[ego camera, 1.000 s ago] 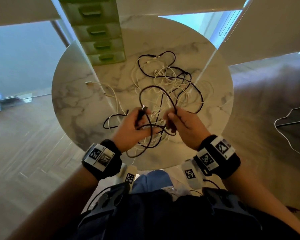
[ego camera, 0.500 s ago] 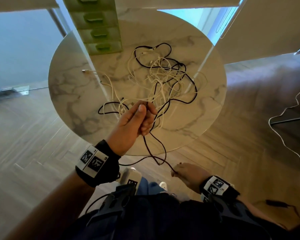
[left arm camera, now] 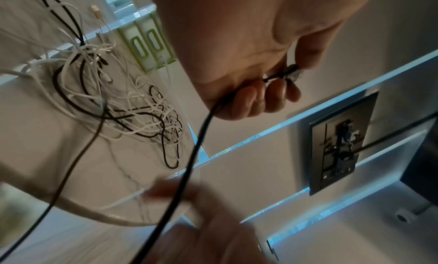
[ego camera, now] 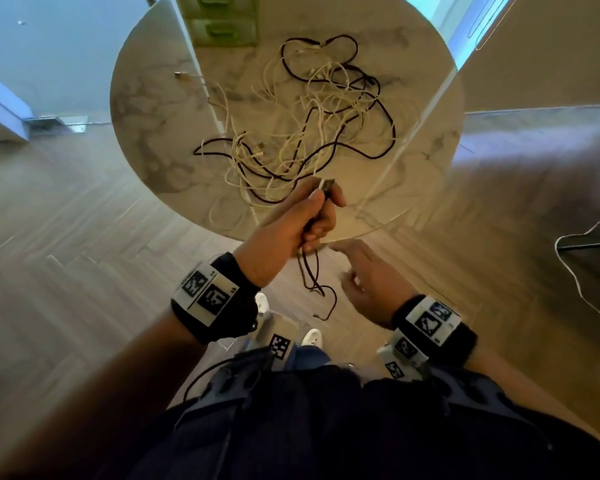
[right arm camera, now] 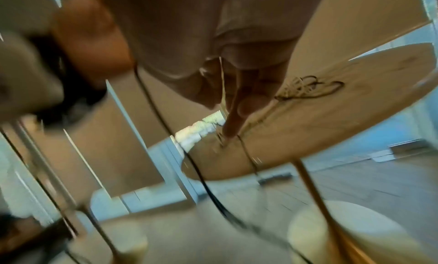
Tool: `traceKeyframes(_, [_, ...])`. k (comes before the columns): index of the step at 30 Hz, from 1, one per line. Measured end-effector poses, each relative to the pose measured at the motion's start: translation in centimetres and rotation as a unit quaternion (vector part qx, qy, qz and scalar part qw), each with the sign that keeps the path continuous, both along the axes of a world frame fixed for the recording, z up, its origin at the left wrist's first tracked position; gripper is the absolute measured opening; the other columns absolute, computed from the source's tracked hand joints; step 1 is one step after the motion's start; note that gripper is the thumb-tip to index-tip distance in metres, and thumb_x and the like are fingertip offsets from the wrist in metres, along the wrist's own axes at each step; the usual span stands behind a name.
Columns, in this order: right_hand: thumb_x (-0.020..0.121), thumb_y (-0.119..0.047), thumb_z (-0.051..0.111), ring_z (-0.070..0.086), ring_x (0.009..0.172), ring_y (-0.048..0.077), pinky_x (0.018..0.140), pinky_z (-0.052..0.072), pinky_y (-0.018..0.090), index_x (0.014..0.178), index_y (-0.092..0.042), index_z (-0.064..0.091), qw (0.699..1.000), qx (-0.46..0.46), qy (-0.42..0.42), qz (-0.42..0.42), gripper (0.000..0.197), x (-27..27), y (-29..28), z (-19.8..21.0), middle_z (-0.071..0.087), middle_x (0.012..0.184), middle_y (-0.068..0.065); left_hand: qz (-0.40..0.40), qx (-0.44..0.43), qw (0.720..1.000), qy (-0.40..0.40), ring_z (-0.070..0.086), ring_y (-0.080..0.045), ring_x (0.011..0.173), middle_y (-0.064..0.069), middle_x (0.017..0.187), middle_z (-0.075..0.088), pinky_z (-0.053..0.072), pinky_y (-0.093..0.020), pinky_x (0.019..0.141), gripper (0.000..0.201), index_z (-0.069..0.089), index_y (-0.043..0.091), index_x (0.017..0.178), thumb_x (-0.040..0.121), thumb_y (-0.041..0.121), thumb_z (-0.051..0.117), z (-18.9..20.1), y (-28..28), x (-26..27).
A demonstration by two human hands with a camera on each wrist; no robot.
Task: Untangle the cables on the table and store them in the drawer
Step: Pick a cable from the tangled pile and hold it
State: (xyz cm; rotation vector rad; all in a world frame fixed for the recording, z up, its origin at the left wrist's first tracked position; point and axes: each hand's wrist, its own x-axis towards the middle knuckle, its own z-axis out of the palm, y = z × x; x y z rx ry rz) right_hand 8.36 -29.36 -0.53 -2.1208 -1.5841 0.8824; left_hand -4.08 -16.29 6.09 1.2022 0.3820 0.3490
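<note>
Head view: compared with half a second earlier, the left hand (ego camera: 293, 225) has moved toward the near edge of the table (ego camera: 146, 98), and the right hand (ego camera: 368, 285) has risen from beside the lap to just below and right of it, no longer pinching the black cable (ego camera: 310, 271). The left hand is fisted around that cable, thumb on top; both plug ends (ego camera: 327, 186) stick out side by side above the thumb and forefinger, one end pale, one dark. Below the fist the cable hangs in a doubled strand that ends in a loose loop over the floor, clear of the table. The left wrist view confirms the grip: curled fingers (left arm camera: 253, 101) clamp the strand, with a connector (left arm camera: 292, 72) pinched at the top. The right hand is empty, fingers spread and slack, index finger pointing toward the table edge; in the right wrist view the picture is blurred, and the extended finger (right arm camera: 239, 110) shows with no cable in it. The remaining cables (ego camera: 323, 109), white and black, lie in one tangled heap on the middle of the marble top. The green drawer unit (ego camera: 224, 24) stands at the far edge, its visible drawers shut.
</note>
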Motion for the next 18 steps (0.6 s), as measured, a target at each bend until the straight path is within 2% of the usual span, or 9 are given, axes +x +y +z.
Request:
traceKeyframes(1, [0.092, -0.021, 0.053, 0.057, 0.074, 0.004, 0.070, 0.046, 0.014, 0.126, -0.015, 0.044, 0.997, 0.067, 0.042, -0.006, 0.036, -0.3, 0.8, 1.5, 0.051, 0.115, -0.006, -0.006, 0.022, 1.000, 0.003, 0.025, -0.012, 0.057, 0.007, 0.064, 0.035, 0.023, -0.026, 0.053, 0.023, 0.051, 0.019, 0.098, 0.096, 0.034, 0.034, -0.2, -0.7, 0.0])
traceKeyframes(2, [0.091, -0.021, 0.055, 0.058, 0.071, 0.004, 0.067, 0.046, 0.012, 0.115, -0.012, 0.051, 0.989, 0.109, 0.104, 0.007, 0.026, -0.6, 1.3, 2.7, 0.056, 0.101, -0.007, -0.009, 0.046, 0.999, 0.004, 0.028, -0.010, 0.057, 0.008, 0.065, 0.036, 0.027, -0.023, 0.053, 0.022, 0.053, 0.022, 0.099, 0.095, 0.037, 0.037, -0.2, -1.5, 0.1])
traceKeyframes(4, [0.092, -0.012, 0.053, 0.062, 0.072, 0.002, 0.066, 0.049, 0.013, 0.096, -0.010, 0.057, 0.965, 0.103, 0.240, 0.042, 0.006, -1.6, 1.7, 4.3, 0.062, 0.084, -0.007, -0.009, 0.084, 0.996, -0.007, 0.033, -0.007, 0.056, 0.010, 0.065, 0.039, 0.033, -0.019, 0.054, 0.020, 0.057, 0.030, 0.101, 0.094, 0.044, 0.044, 0.0, -2.7, -0.1])
traceKeyframes(6, [0.094, -0.003, 0.046, 0.061, 0.070, -0.003, 0.065, 0.046, 0.009, 0.091, -0.009, 0.056, 0.947, 0.061, 0.311, 0.058, 0.012, -2.4, 1.6, 4.0, 0.063, 0.080, -0.004, -0.008, 0.090, 0.996, -0.024, 0.033, -0.005, 0.053, 0.011, 0.065, 0.038, 0.034, -0.017, 0.050, 0.024, 0.058, 0.034, 0.103, 0.091, 0.051, 0.046, 0.4, -2.7, -0.4])
traceKeyframes(8, [0.097, -0.008, 0.043, 0.059, 0.070, -0.002, 0.069, 0.044, 0.009, 0.093, -0.010, 0.057, 0.957, 0.004, 0.279, 0.074, 0.014, -2.8, 0.6, 1.9, 0.063, 0.082, -0.001, 0.008, 0.086, 0.995, -0.039, 0.028, -0.005, 0.052, 0.014, 0.065, 0.037, 0.028, -0.018, 0.048, 0.026, 0.060, 0.036, 0.103, 0.089, 0.052, 0.044, 0.7, -2.7, -0.8])
traceKeyframes(11, [0.098, -0.016, 0.041, 0.059, 0.086, 0.010, 0.082, 0.041, 0.020, 0.098, -0.010, 0.061, 0.980, -0.079, 0.162, 0.081, 0.021, -2.7, -1.7, -3.8, 0.064, 0.090, -0.001, 0.033, 0.082, 0.995, -0.052, 0.023, -0.008, 0.053, 0.014, 0.064, 0.036, 0.021, -0.028, 0.049, 0.029, 0.058, 0.032, 0.103, 0.089, 0.051, 0.041, 1.0, -2.7, -0.9])
traceKeyframes(14, [0.097, -0.019, 0.043, 0.055, 0.105, 0.021, 0.089, 0.039, 0.028, 0.107, -0.011, 0.060, 0.975, -0.177, 0.037, 0.129, 0.022, -1.7, -2.7, -8.0, 0.062, 0.110, 0.006, 0.043, 0.084, 0.993, -0.074, 0.025, -0.006, 0.054, 0.014, 0.064, 0.036, 0.020, -0.029, 0.050, 0.030, 0.058, 0.029, 0.101, 0.091, 0.051, 0.040, 1.0, -2.9, -0.9])
traceKeyframes(16, [0.093, -0.027, 0.052, 0.049, 0.116, 0.020, 0.097, 0.038, 0.030, 0.119, -0.014, 0.055, 0.971, -0.196, -0.008, 0.138, 0.029, -1.2, -2.4, -7.9, 0.054, 0.124, 0.003, 0.039, 0.091, 0.993, -0.067, 0.027, -0.005, 0.055, 0.014, 0.065, 0.036, 0.021, -0.029, 0.052, 0.028, 0.059, 0.030, 0.100, 0.092, 0.050, 0.041, 0.9, -2.8, -0.8])
traceKeyframes(18, [0.089, -0.034, 0.059, 0.048, 0.115, 0.014, 0.097, 0.038, 0.023, 0.127, -0.017, 0.049, 0.983, -0.124, 0.026, 0.129, 0.043, -0.8, -1.1, -5.6, 0.049, 0.130, 0.000, 0.043, 0.096, 0.994, -0.038, 0.029, -0.004, 0.057, 0.013, 0.065, 0.036, 0.022, -0.028, 0.054, 0.024, 0.056, 0.024, 0.098, 0.096, 0.043, 0.040, 0.4, -2.8, -0.6])
